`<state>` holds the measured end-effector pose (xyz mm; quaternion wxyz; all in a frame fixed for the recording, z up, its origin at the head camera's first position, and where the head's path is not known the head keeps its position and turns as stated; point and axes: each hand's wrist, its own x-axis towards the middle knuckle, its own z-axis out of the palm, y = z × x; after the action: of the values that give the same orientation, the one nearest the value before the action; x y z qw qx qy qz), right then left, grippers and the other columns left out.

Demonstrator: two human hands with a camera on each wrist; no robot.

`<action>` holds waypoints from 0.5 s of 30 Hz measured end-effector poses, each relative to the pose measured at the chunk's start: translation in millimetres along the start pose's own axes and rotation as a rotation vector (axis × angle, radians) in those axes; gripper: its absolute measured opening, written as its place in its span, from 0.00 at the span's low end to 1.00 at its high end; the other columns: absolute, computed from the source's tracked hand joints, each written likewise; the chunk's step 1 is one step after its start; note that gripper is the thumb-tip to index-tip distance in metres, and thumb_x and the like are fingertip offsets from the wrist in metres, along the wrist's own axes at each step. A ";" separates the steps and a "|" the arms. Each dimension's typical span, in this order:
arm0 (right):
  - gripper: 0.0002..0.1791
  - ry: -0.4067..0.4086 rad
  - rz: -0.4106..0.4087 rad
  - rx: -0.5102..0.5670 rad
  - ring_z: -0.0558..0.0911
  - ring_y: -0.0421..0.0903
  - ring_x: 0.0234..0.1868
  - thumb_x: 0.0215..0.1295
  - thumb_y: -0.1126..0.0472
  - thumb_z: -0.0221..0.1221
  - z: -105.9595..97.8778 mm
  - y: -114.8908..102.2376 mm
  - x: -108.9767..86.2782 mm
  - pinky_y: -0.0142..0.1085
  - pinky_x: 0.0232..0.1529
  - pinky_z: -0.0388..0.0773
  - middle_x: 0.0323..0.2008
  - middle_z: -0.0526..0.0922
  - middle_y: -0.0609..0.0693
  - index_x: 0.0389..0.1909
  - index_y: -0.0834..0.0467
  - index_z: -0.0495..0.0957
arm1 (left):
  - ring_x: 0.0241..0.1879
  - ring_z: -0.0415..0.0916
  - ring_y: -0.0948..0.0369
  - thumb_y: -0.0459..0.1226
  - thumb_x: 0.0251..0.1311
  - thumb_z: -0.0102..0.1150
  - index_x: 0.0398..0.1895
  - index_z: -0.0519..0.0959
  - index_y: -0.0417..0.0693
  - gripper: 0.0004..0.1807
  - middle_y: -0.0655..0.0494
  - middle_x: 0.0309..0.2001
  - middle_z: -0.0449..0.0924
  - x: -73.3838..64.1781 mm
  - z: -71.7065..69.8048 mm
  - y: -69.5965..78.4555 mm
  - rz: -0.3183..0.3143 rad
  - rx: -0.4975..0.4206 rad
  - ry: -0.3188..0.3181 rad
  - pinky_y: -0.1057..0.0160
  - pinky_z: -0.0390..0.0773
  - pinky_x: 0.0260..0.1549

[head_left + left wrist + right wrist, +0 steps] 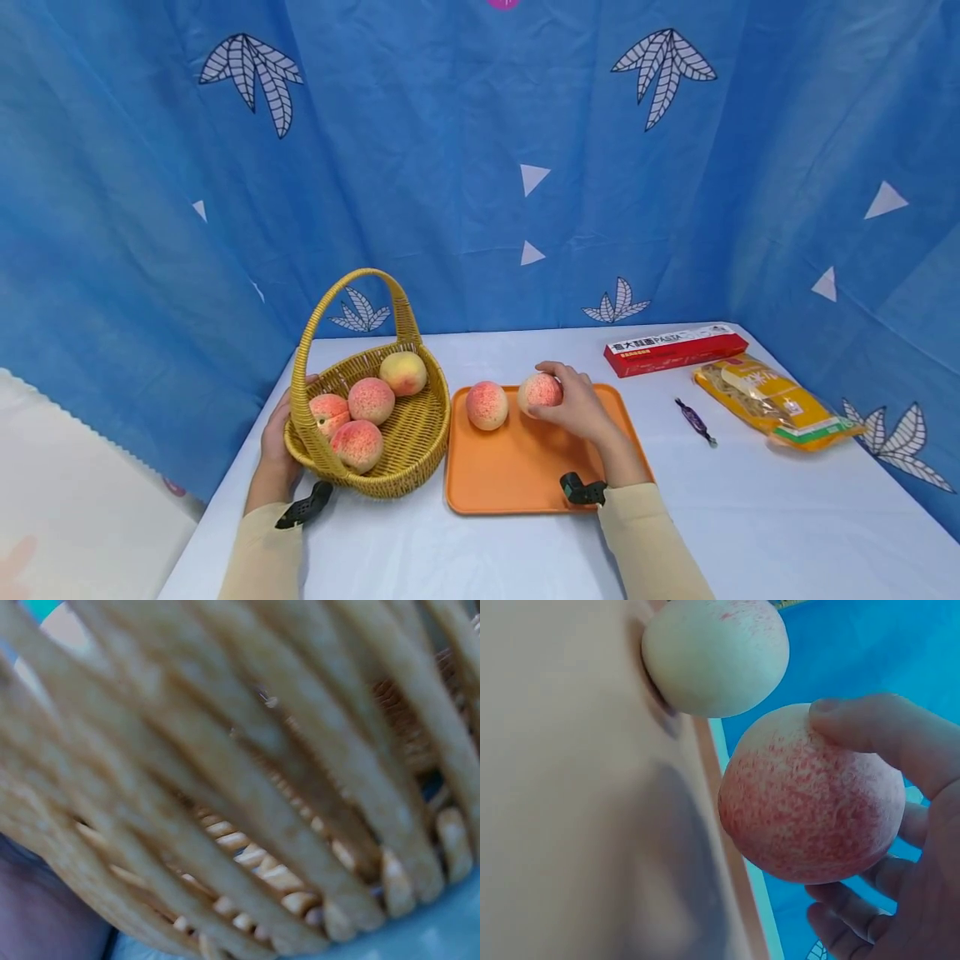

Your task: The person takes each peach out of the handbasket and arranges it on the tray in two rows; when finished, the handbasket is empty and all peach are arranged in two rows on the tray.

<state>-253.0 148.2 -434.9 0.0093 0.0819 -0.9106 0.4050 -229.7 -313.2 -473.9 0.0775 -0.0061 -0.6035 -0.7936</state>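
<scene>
My right hand [577, 406] grips a pink-speckled peach [814, 799] between thumb and fingers. In the right wrist view that peach hangs clear of the orange tray [517, 475], with a shadow below it. Another peach [487, 406] rests on the tray just left of the held one. On the left stands a yellow wicker basket [390, 483] with a tall arched handle. Inside it lie several peaches, one of them yellower [403, 373]. My left hand [276, 437] holds the basket's left side, its fingers partly hidden behind the handle. The basket's woven wall [247, 795] fills the left wrist view.
Back right on the white table [375, 550] lies a red pasta box [675, 350]. Beside it is a yellow pasta bag [772, 400], with a small purple wrapped candy [696, 422] nearer the tray. A blue patterned curtain [465, 167] closes off the back.
</scene>
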 end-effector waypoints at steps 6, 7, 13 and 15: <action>0.44 0.004 0.033 -0.040 0.68 0.55 0.61 0.51 0.52 0.75 2.5 2.5 2.0 0.53 0.58 0.78 0.64 0.74 0.55 0.68 0.52 0.66 | 0.59 0.66 0.67 0.41 0.79 0.29 0.73 0.63 0.49 0.24 0.64 0.62 0.68 1.2 0.5 0.3 0.011 0.028 -0.005 0.74 0.73 0.54; 0.43 0.006 0.037 -0.047 0.69 0.55 0.60 0.51 0.52 0.75 2.7 3.1 2.6 0.53 0.58 0.78 0.63 0.75 0.55 0.67 0.53 0.66 | 0.60 0.66 0.66 0.41 0.79 0.29 0.73 0.63 0.48 0.25 0.64 0.62 0.67 1.9 0.4 0.6 0.012 0.026 -0.007 0.74 0.73 0.54; 0.39 0.018 0.025 -0.080 0.70 0.55 0.56 0.51 0.52 0.75 5.3 7.0 3.1 0.52 0.56 0.76 0.57 0.78 0.56 0.62 0.56 0.69 | 0.59 0.67 0.67 0.41 0.79 0.29 0.73 0.62 0.49 0.24 0.63 0.62 0.67 2.6 -0.2 1.1 -0.003 -0.004 -0.013 0.75 0.74 0.53; 0.38 0.023 0.008 -0.084 0.70 0.55 0.55 0.51 0.51 0.75 6.4 8.0 3.4 0.52 0.56 0.76 0.58 0.79 0.56 0.62 0.56 0.70 | 0.58 0.68 0.68 0.42 0.79 0.29 0.74 0.62 0.49 0.24 0.63 0.61 0.68 2.0 0.2 1.7 -0.006 -0.002 -0.016 0.75 0.75 0.52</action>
<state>-257.3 148.3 -444.8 0.0218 0.0733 -0.9270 0.3672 -231.5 -313.7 -472.0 0.0702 -0.0108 -0.6032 -0.7944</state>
